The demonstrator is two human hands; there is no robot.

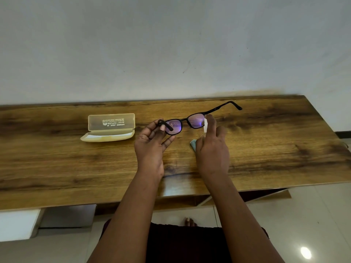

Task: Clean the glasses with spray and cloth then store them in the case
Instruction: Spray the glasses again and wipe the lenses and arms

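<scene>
Centrally, glasses held, table edges distant

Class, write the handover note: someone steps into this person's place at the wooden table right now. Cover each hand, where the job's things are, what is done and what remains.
Left hand: pinches the temple tip of the black glasses, held above the table, other temple unfolded.
Right hand: holds a small white spray bottle at the right-side lens, forefinger on top.
Cloth: light blue, on the table, mostly hidden behind the right hand.
Case: open, to the left on the table.
Done: droplets show on the left-side lens, so spraying has begun.
Left: finish spraying, wipe both lenses with the cloth, fold the temples, put the glasses in the case, close it.
</scene>
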